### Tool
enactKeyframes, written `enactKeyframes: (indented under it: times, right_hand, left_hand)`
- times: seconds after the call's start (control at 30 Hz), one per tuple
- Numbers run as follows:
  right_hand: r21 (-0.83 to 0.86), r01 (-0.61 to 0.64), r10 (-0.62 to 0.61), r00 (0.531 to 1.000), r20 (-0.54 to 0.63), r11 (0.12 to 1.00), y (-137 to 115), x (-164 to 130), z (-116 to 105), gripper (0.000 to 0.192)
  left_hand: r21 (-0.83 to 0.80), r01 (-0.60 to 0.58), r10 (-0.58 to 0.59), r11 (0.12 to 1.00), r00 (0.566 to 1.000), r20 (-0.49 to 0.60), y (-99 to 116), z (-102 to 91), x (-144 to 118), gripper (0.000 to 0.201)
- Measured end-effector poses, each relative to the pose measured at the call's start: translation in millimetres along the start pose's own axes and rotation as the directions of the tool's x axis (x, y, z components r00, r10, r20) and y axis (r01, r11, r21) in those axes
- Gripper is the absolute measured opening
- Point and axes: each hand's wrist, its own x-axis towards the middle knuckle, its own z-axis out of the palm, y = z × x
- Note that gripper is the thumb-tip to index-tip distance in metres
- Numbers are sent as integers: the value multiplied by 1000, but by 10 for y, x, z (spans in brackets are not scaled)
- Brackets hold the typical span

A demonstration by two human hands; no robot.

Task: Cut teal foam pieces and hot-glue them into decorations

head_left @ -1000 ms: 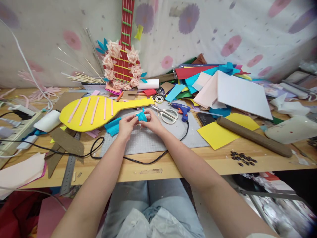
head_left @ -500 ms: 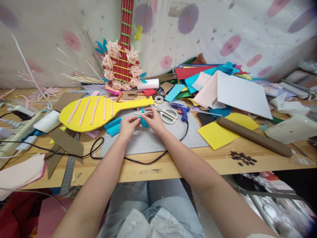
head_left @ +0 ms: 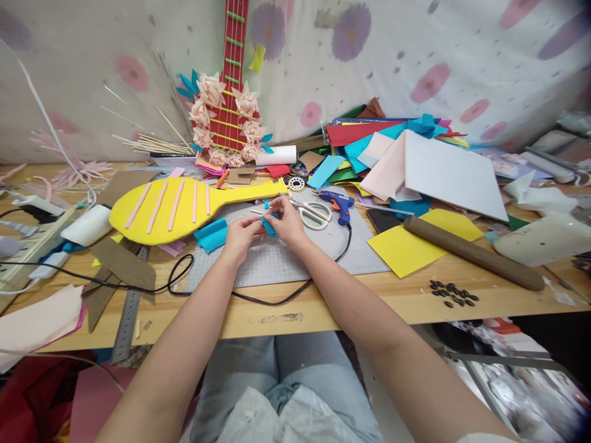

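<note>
Both my hands meet over the grey cutting mat [head_left: 277, 267]. My right hand [head_left: 287, 223] pinches a small piece of blue paper [head_left: 269, 229], partly hidden by the fingers. On the other side, my left hand [head_left: 243, 239] has its fingertips closed on the same piece. A thin pale stick [head_left: 257, 212] shows just above the fingertips. Left of my left hand lies more folded blue paper [head_left: 211, 235]. White-handled scissors [head_left: 314, 216] and a blue glue gun [head_left: 340, 206] rest to the right of my right hand.
A yellow guitar-shaped cutout [head_left: 159, 212] with pink strips lies at left. Behind it leans a red guitar shape [head_left: 228, 126] with paper flowers. A black cable [head_left: 277, 304] crosses the front. Yellow paper [head_left: 399, 251], a brown roll [head_left: 471, 252] and dark beads [head_left: 452, 294] are at right.
My fingers have shifted slightly around the blue paper, and the left hand has moved a little to the right. Everything else looks the same.
</note>
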Motion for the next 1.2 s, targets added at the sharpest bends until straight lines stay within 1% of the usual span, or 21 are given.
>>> enactKeyframes:
  times: [0.1, 0.17, 0.23, 0.3, 0.33, 0.4, 0.47, 0.53, 0.63, 0.87, 1.0, 1.1, 1.2]
  right_hand:
    - [-18, 33, -33, 999, -12, 999, 3, 0, 18, 25]
    - [-5, 34, -34, 999, -7, 999, 11, 5, 24, 27]
    - [22, 4, -4, 1000, -6, 1000, 10, 11, 15, 27]
    - [16, -46, 46, 999, 4, 999, -2, 13, -10, 22]
    - [-18, -68, 68, 998, 17, 998, -11, 13, -25, 21]
    - [-146, -79, 86, 995, 48, 986, -29, 12, -55, 29]
    - [-268, -39, 57, 997, 59, 963, -34, 16, -80, 33]
    - [-307, 15, 2, 998, 56, 952, -21, 29, -99, 31]
    - [-262, 58, -38, 996, 81, 963, 18, 56, -124, 26]
    - [-234, 78, -43, 988, 149, 969, 3, 83, -175, 19]
    - [-181, 58, -20, 979, 203, 982, -1, 89, -196, 16]
    - [-120, 5, 24, 969, 245, 993, 12, 85, -195, 14]
    - [-88, -23, 44, 968, 249, 996, -2, 59, -170, 21]
  left_hand:
    - [-8, 12, -12, 1000, 1000, 29, -3, -4, -5, 32]
    - [7, -2, 2, 1000, 999, 32, -9, -3, -6, 34]
    - [15, -26, 25, 1000, 999, 20, -14, 2, -5, 36]
    - [6, -39, 39, 999, 999, 10, -16, 11, -5, 38]
    - [1, -42, 42, 999, 999, 10, -16, 16, -6, 38]
    - [-4, -44, 45, 999, 999, 19, -13, 25, -9, 38]
    - [-12, -33, 34, 999, 999, 36, -6, 31, -15, 35]
    - [-31, -10, 11, 999, 998, 62, 4, 33, -23, 32]
    - [-56, 27, -20, 998, 994, 110, 19, 31, -32, 29]
    - [-68, 52, -42, 996, 988, 149, 9, 15, -21, 26]
    - [-80, 62, -54, 995, 993, 104, -8, 6, -1, 24]
    - [-76, 46, -42, 996, 998, 56, -18, -3, 17, 22]
    - [-44, 20, -20, 999, 1000, 4, -29, -10, 36, 20]
